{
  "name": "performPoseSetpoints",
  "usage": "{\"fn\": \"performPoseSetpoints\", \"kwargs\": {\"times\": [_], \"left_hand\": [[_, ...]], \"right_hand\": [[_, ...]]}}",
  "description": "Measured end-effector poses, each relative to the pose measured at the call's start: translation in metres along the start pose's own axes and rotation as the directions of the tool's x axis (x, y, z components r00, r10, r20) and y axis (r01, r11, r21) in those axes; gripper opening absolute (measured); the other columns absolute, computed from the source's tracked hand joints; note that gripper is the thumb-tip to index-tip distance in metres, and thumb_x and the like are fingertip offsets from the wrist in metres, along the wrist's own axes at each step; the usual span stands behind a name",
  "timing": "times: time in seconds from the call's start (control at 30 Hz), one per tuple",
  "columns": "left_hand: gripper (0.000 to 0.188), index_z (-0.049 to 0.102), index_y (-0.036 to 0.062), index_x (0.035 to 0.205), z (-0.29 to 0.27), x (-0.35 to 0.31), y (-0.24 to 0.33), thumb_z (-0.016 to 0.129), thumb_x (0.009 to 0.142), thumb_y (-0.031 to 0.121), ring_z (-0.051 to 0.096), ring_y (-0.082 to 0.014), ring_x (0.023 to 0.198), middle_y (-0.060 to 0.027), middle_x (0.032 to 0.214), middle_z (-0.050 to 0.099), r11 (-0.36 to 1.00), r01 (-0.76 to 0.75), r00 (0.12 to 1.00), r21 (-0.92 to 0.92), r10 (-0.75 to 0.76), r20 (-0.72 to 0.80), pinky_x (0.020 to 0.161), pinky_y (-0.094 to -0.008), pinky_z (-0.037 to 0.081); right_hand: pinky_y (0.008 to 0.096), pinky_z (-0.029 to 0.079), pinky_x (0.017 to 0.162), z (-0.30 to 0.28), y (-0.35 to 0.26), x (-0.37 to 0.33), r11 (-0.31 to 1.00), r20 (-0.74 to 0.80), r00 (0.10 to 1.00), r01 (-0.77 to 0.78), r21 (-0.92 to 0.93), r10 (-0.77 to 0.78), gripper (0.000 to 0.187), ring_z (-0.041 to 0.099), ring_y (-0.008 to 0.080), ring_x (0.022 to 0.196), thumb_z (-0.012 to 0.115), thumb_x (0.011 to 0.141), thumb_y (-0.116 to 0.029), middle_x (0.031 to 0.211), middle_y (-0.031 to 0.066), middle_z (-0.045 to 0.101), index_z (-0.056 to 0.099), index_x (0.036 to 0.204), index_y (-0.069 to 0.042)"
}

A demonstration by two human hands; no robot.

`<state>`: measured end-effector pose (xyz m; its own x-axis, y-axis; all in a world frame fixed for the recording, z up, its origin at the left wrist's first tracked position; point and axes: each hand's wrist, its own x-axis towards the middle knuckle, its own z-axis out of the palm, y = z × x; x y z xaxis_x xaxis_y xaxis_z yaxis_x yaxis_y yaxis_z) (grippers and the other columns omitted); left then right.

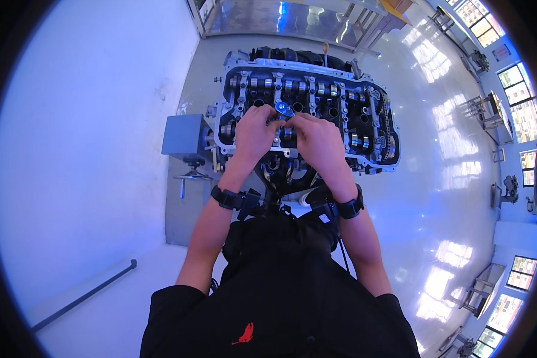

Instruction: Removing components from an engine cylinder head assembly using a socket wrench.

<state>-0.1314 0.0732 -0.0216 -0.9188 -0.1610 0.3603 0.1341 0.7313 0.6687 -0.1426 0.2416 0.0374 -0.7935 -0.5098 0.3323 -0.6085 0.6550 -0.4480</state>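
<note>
Over the opened top of an engine [289, 79], both my hands meet at a small ratchet wrench with a shiny, round, bluish head [283, 108]. My left hand [256, 134] is closed, its fingers at the left side of the ratchet head. My right hand [321, 142] is closed too, pinching the ratchet from the right where its handle runs under the fingers. Fingertips of both hands nearly touch below the head. What sits under the ratchet is hidden by my hands. Camshafts with bright lobes [291, 86] lie in rows around it, and a timing chain [386, 116] shows at the right end.
Left of the engine stands a grey box [182, 138] with a hand crank [192, 175] below it. A dark exhaust manifold [274, 179] projects toward me. A white wall [95, 119] closes off the left. Benches [489, 116] line the far right under windows.
</note>
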Motion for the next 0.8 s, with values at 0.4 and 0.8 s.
{"fn": "performPoseSetpoints", "kwargs": {"times": [0.4, 0.8], "left_hand": [[0.022, 0.061, 0.0010, 0.097, 0.001, 0.003, -0.008, 0.073, 0.080, 0.007, 0.060, -0.0338, 0.074, -0.0142, 0.083, 0.057, 0.989, -0.072, 0.995, -0.127, 0.080, 0.063, 0.064, -0.0413, 0.046], [0.020, 0.061, 0.0000, 0.096, 0.011, -0.014, -0.020, 0.072, 0.081, 0.007, 0.060, -0.0377, 0.088, -0.0174, 0.090, 0.061, 0.954, -0.183, 0.981, -0.238, 0.193, 0.019, 0.075, -0.0451, 0.048]], "right_hand": [[0.0436, 0.057, 0.066, 0.005, 0.002, 0.000, 0.999, -0.042, 0.999, -0.013, 0.052, 0.015, 0.025, 0.069, 0.0339, 0.076, 0.057, 0.081, 0.000, 0.104, 0.0043, 0.072, 0.072, 0.097, -0.013], [0.0434, 0.056, 0.064, 0.013, -0.004, -0.019, 0.998, -0.083, 0.996, -0.024, 0.056, 0.029, 0.022, 0.068, 0.0331, 0.073, 0.059, 0.079, -0.001, 0.098, 0.0068, 0.070, 0.070, 0.095, -0.012]]}}
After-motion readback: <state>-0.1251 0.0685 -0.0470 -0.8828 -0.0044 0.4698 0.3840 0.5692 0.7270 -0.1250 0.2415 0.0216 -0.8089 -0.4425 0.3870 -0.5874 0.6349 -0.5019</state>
